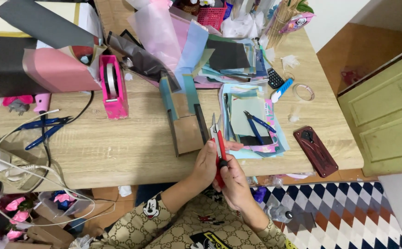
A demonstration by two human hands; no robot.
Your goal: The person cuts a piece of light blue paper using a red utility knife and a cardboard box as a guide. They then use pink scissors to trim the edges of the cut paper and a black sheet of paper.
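Both of my hands hold a pair of red-handled pliers or cutters [219,144] upright over the front edge of the wooden table [118,147]. My left hand [206,162] wraps the tool from the left, fingers near the metal jaws. From below, my right hand [234,182] grips the red handles. The metal tip points up toward a folded brown card piece [187,133]. Just right of the tool lie a stack of coloured paper sheets [251,124] and blue-handled pliers [257,124].
A pink tape dispenser [112,87] stands at the left centre. Blue-handled pliers [44,129] and white cables [21,184] lie at the far left. A dark red phone case [316,150] sits near the right edge. Paper rolls and sheets [164,37] crowd the back.
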